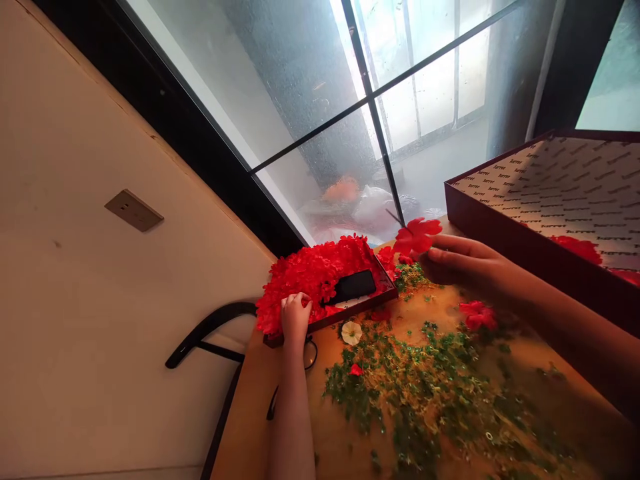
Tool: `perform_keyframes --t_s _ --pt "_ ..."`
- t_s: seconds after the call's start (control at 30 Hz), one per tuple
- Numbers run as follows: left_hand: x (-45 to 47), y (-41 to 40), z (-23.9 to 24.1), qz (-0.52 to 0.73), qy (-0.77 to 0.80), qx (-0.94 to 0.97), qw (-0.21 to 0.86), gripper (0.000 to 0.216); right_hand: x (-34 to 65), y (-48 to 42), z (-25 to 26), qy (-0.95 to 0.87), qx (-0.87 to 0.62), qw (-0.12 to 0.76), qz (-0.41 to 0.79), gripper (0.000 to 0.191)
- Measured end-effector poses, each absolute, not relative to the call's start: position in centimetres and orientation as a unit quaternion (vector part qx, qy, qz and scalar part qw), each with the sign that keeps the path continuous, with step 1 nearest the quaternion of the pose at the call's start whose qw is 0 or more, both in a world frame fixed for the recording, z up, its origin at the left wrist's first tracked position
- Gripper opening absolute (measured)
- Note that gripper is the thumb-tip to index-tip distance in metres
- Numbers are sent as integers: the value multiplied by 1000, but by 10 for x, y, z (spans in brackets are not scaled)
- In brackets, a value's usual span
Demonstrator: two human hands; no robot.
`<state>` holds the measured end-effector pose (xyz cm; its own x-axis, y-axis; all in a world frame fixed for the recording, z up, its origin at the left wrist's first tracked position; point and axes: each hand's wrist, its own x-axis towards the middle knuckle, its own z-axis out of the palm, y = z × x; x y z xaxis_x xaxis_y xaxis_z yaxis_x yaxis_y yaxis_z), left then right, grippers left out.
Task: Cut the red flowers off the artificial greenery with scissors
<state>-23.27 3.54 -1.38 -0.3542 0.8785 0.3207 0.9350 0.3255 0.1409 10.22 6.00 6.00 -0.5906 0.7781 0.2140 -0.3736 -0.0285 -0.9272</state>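
Observation:
My right hand (447, 259), closed in a pinch, holds a red artificial flower (418, 236) by its petal edge, raised above the table. A thin dark stem or wire pokes up from the flower. My left hand (296, 313) is at the near left edge of a heap of red flower petals (315, 270), its fingers curled together among them. What lies between those fingers is too small to make out. The heap fills a shallow dark red box (345, 313), where a black phone-like object (356, 285) lies on top.
Small green and yellow flower parts (425, 387) are scattered over the wooden table (250, 413). A cream flower (351, 333), a red flower (477, 315) and glasses (311, 353) lie there too. At right stands a larger box (530, 233); a black chair arm (210, 327) is at left.

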Motion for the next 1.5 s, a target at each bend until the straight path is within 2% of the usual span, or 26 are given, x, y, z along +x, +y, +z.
perform_keyframes --t_s 0.3,0.53,0.73,0.83,1.1,1.5 --pt "-226 40 -10 -200 -799 -567 6 16 102 61 62 -651 -179 359 645 17" --pt "-190 24 44 -279 -763 -582 -16 17 93 54 57 -747 -238 312 537 25" --pt "-139 7 71 -408 -651 -586 -259 6 76 36 52 -848 -223 247 413 31" --pt "-128 2 74 -428 -636 -561 -313 9 73 32 53 -867 -232 237 372 32" --pt "-117 -7 83 -462 -657 -518 -294 8 76 35 50 -893 -275 231 271 30" --pt "-113 -9 87 -468 -654 -509 -306 9 75 36 46 -900 -289 245 216 24"
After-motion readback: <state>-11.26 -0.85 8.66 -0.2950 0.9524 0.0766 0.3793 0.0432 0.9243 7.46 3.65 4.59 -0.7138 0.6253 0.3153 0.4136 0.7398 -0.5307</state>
